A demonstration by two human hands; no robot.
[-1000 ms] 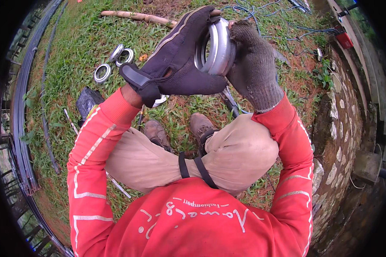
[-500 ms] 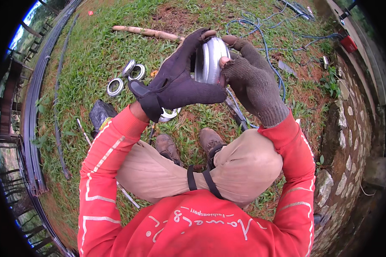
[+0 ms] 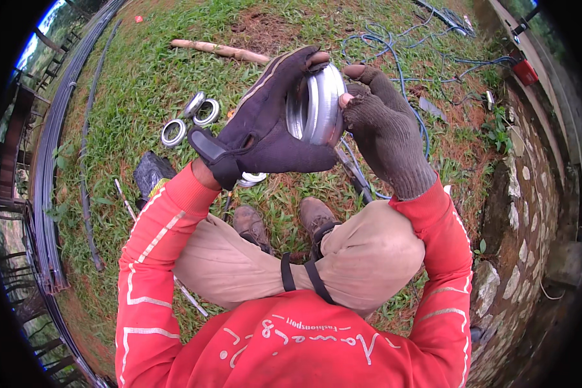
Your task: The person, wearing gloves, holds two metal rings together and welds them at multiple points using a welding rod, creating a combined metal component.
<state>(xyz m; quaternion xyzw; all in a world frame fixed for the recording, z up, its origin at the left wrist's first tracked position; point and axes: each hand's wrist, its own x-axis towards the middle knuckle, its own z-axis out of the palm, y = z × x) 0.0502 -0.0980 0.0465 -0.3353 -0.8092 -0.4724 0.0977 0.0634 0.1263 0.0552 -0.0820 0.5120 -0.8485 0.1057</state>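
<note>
A thick, shiny silver metal ring (image 3: 324, 107) is held up in front of me, tilted on its edge. My left hand (image 3: 268, 126), in a black glove with bare fingertips, is closed around it, thumb below and fingers over the top. Close by the ring's right side is my right hand (image 3: 388, 126) in a grey-brown knit glove. Its thumb tip is at the ring's edge; whether it touches I cannot tell. The forefinger stands apart from the thumb. More silver rings (image 3: 164, 134) lie on the grass to the left, and another ring (image 3: 255, 176) is partly hidden below my left wrist.
A wooden stick (image 3: 220, 49) lies ahead on the grass. Blue hose (image 3: 401, 71) loops at the far right, near a red box (image 3: 524, 71). A black plastic bag (image 3: 151, 169) and long metal rods (image 3: 48, 213) are to the left. A stone wall (image 3: 514, 258) runs along the right.
The ring has tilted and come slightly lower in my left hand. My right hand's forefinger has come away from it, and that hand has shifted a little right and down.
</note>
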